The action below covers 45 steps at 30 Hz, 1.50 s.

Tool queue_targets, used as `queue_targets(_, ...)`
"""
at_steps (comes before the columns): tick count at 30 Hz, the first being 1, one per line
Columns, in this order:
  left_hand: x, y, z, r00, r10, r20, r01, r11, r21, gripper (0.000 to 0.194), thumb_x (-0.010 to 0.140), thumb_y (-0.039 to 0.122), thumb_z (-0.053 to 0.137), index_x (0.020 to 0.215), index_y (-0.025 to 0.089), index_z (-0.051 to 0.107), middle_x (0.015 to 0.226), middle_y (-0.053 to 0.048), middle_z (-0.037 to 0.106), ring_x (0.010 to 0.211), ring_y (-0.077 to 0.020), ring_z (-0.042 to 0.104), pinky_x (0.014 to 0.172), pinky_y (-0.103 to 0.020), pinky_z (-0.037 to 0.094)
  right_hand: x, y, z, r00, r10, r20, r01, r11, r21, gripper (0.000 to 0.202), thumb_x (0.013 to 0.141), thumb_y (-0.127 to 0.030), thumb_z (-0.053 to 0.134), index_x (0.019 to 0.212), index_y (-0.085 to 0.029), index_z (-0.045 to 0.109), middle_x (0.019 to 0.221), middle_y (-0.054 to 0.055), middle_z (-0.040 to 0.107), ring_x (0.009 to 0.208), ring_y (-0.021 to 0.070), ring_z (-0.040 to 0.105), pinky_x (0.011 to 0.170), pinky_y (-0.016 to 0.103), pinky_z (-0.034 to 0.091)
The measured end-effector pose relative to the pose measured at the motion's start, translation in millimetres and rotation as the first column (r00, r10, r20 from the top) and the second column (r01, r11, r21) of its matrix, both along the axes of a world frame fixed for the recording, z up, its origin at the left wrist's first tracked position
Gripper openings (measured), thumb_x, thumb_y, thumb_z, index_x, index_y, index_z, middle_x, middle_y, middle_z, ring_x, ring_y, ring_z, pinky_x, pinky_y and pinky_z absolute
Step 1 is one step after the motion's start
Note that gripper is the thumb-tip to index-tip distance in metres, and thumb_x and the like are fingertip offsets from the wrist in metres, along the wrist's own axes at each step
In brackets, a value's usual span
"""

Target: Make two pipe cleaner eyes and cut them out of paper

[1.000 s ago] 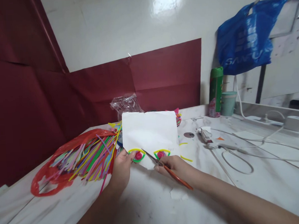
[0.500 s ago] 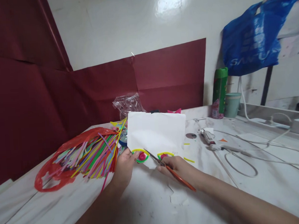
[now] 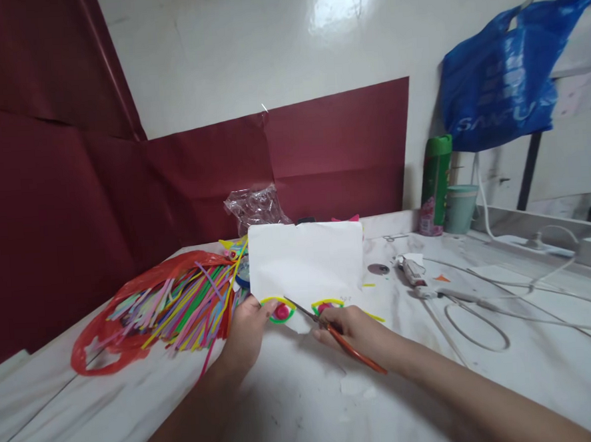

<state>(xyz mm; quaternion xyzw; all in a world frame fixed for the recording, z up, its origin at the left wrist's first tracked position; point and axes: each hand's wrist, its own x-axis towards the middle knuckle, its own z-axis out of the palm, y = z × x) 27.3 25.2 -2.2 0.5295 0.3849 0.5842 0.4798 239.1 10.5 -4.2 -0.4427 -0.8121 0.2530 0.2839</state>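
Observation:
A white sheet of paper (image 3: pixel 305 257) stands tilted up over the table. Its left lower edge is pinched in my left hand (image 3: pixel 246 334), the thumb lying beside an eye shape (image 3: pixel 282 312) of yellow and green pipe cleaner with a pink centre. A second eye shape (image 3: pixel 327 305) is at the lower right of the paper, partly behind my right hand (image 3: pixel 355 327). That hand is closed around scissors (image 3: pixel 358 356) with orange handles. Their dark blades point up and left across the paper's lower part, between the two eye shapes. Whether the blades are apart is unclear.
Left of the paper, a red plastic bag (image 3: pixel 92 371) holds many coloured pipe cleaners (image 3: pixel 181 308). To the right lie a glue gun (image 3: pixel 414 279) and looping cables (image 3: pixel 502 328). A green spray can (image 3: pixel 434 186) and a pale cup (image 3: pixel 461 209) stand behind, below a hanging blue bag (image 3: pixel 497 82).
The top of the paper has tipped slightly down and left. Both hands keep their grips, and the scissors stay nearly in place. The view has shifted a little.

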Motion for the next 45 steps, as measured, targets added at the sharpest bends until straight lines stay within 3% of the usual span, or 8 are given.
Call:
queue_targets(18, 0.8, -3.8, 3.5, 0.995, 0.044, -0.095, -0.046, 0.999, -0.013, 0.033, 0.068, 0.032, 0.073, 0.096, 0.014, 0.073, 0.085, -0.007, 0.075, 0.089, -0.0276, 0.068, 0.075, -0.034, 0.051, -0.4, -3.1, 1.4, 0.999, 0.018, 0.05, -0.017, 1.0, -0.025, 0.03, 0.082, -0.04, 0.049, 0.061, -0.02, 0.04, 0.056, -0.006, 0.036, 0.052, 0.0092, 0.031, 0.047, 0.022, 0.024)
queue_targets(29, 4.8, -7.3, 3.9, 0.993, -0.004, -0.118, 0.0, 0.999, -0.034, 0.029, 0.063, 0.033, 0.075, 0.087, 0.016, 0.074, 0.068, -0.003, 0.073, 0.068, -0.0239, 0.068, 0.068, -0.033, 0.051, -1.1, -2.8, 0.3, 0.998, 0.054, 0.029, -0.054, 0.999, -0.004, 0.027, 0.081, -0.038, 0.05, 0.063, -0.019, 0.046, 0.056, -0.005, 0.041, 0.053, 0.0097, 0.033, 0.049, 0.022, 0.027)
queue_targets(34, 3.6, -7.4, 5.6, 0.992, -0.005, -0.123, 0.0, 0.999, -0.042, 0.029, 0.065, 0.033, 0.074, 0.088, 0.016, 0.074, 0.072, -0.003, 0.074, 0.067, -0.023, 0.067, 0.067, -0.033, 0.051, -1.5, -1.9, 0.3, 0.998, 0.054, 0.038, -0.053, 0.998, -0.02, 0.029, 0.082, -0.039, 0.049, 0.062, -0.02, 0.042, 0.055, -0.005, 0.038, 0.052, 0.0096, 0.032, 0.048, 0.023, 0.025)
queue_targets(40, 1.5, -2.4, -5.3, 0.992, -0.114, -0.048, 0.113, 0.993, -0.026, 0.03, 0.069, 0.029, 0.073, 0.095, 0.014, 0.072, 0.078, -0.006, 0.074, 0.074, -0.0219, 0.067, 0.069, -0.031, 0.05, -1.9, -3.8, -1.3, 0.999, 0.031, 0.021, -0.031, 1.0, -0.005, 0.031, 0.083, -0.041, 0.048, 0.062, -0.019, 0.042, 0.054, -0.005, 0.038, 0.051, 0.0093, 0.031, 0.048, 0.023, 0.025)
queue_targets(45, 1.1, 0.9, -13.0, 0.996, -0.076, -0.053, 0.075, 0.997, -0.021, 0.025, 0.068, 0.031, 0.074, 0.085, 0.013, 0.072, 0.077, -0.007, 0.073, 0.074, -0.0206, 0.066, 0.067, -0.028, 0.048, -2.1, -4.6, -0.8, 0.999, 0.012, 0.041, -0.013, 1.0, 0.025, 0.028, 0.082, -0.039, 0.049, 0.062, -0.019, 0.045, 0.054, -0.005, 0.041, 0.05, 0.0093, 0.032, 0.048, 0.023, 0.025)
